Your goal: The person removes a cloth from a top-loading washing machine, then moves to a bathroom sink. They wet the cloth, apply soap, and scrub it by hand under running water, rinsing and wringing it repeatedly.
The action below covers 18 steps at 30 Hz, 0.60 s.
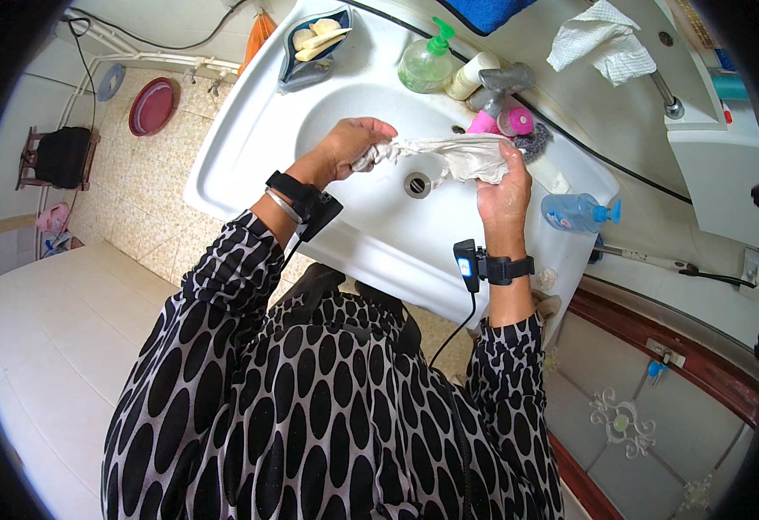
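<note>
A wet-looking white cloth (467, 156) is stretched between my two hands above the basin of a white ceramic sink (379, 244). My left hand (356, 148) grips its bunched, twisted end. At the other end, my right hand (506, 185) pinches the wider, looser part between thumb and fingers. Below the cloth, the metal drain (417, 185) shows in the bowl. The grey faucet (497, 84), with a pink spout end (482, 123), stands just behind the cloth. A dark scouring pad (535, 143) lies beside my right hand.
A green pump bottle (423, 65), a cream bottle (473, 77) and a pink-capped container (516, 121) crowd the back rim. Soap pieces fill a blue leaf-shaped dish (317, 40) at left. A blue pump bottle (574, 213) lies on the right rim. Crumpled paper (603, 42) hangs at upper right.
</note>
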Available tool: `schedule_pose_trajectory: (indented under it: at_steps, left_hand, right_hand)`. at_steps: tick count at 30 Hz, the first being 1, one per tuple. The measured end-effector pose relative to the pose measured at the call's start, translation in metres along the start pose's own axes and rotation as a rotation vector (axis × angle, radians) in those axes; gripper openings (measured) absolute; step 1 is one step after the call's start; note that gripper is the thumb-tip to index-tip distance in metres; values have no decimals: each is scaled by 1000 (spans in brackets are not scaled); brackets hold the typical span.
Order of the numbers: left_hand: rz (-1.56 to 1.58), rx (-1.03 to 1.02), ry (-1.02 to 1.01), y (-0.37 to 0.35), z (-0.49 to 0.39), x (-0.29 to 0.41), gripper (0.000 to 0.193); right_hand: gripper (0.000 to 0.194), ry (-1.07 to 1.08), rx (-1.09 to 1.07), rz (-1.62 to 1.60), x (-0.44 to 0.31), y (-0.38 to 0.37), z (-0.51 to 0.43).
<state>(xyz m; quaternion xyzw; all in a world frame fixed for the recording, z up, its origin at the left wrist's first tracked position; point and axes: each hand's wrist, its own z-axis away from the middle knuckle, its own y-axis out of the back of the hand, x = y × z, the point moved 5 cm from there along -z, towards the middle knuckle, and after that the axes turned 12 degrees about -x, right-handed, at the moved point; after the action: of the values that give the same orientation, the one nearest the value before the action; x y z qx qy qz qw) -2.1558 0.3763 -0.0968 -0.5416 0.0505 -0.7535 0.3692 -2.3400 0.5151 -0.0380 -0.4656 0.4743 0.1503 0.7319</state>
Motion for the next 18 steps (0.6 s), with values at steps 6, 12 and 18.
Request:
schedule_pose_trajectory:
  at_steps: [6,12,18]
  left_hand:
    - [111,-241,184,-41,1,-28,81]
    - [661,-360,75,-65,-26,-40,63]
    - [862,-247,-89,-72,-35,-41,40]
  right_hand:
    - [31,-39,-39,-242,1,-18,-12]
    - [12,107,-63,339,9,-50,7]
    - [26,637,-464,1211,19,-97,33]
